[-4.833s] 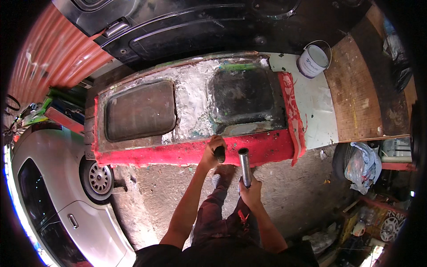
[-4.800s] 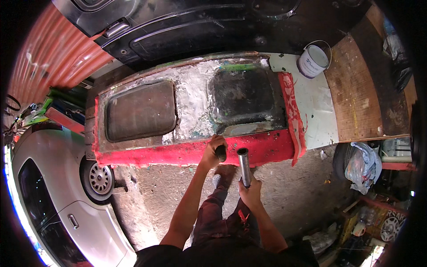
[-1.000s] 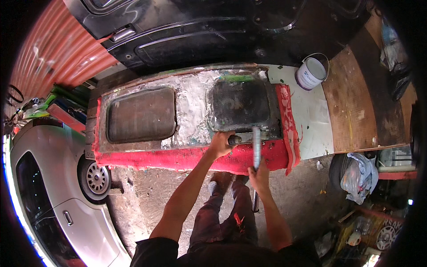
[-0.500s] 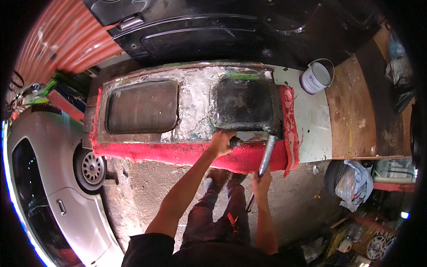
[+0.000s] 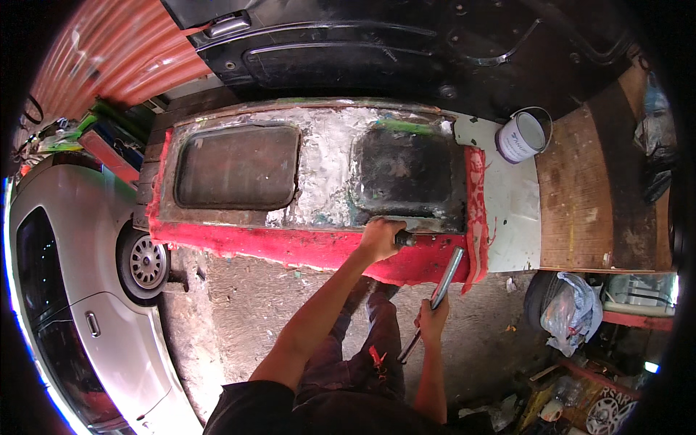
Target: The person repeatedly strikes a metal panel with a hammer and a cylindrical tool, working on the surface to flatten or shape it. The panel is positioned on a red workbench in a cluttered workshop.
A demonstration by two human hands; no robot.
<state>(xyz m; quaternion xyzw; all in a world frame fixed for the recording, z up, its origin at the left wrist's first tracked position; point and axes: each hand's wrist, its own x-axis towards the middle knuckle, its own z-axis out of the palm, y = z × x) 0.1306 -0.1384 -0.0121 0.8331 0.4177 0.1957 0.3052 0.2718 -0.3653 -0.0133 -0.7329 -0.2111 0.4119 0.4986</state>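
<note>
My left hand (image 5: 379, 241) is closed at the near edge of a worn panel (image 5: 317, 167), with its fingers around a dark-handled tool (image 5: 404, 238). The handle's end sticks out to the right of the fist; the rest is hidden by the hand. Lower and to the right, my right hand (image 5: 433, 320) is wrapped round a silver metal bar (image 5: 449, 274). The bar slants up and away, its upper end apart from the tool. The panel has patchy white and grey paint and two dark, rounded rectangular areas. Ragged red material (image 5: 304, 250) runs along its near and right edges.
A black vehicle panel (image 5: 348, 51) stands behind the bench. A white paint can (image 5: 519, 136) with a wire handle sits at the right. On the left is a silver car (image 5: 109, 319). A tyre (image 5: 536, 299) and plastic bags (image 5: 575, 312) lie at lower right.
My right hand has drawn the metal bar down toward me, away from the tool handle. My left hand appears slightly further right along the panel's edge. The whole view has shifted a little.
</note>
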